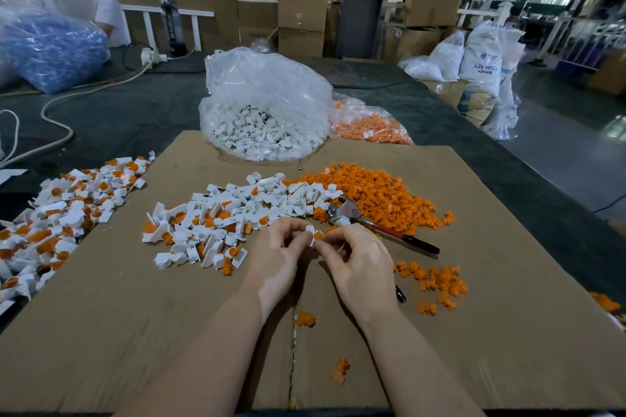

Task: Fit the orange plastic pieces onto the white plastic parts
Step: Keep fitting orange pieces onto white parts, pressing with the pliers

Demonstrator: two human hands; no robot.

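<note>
Room: big workshop with cardboard boxes and sacks standing at the back; another person is sitting far off at the left.
Desk: dark desk [142,118] is carrying a flat cardboard sheet [152,332] where the work is going on.
White part [310,234]: left hand [277,256] is pinching it between curled fingertips, just above the cardboard.
Orange piece [318,235]: right hand [359,264] is pinching it and holding it touching the white part.
How they handle: both are looking tiny, light and hard, maybe slippery; gripping by the edges is probably best.
Loose orange pieces [382,193]: lying in a heap, right of middle.
Loose white parts [271,195]: lying in the middle.
Finished ones [67,206]: piling up at the left.
Pliers [372,220]: lying near the orange heap.
Clear bag [267,105]: sitting behind, holding more white parts.
</note>
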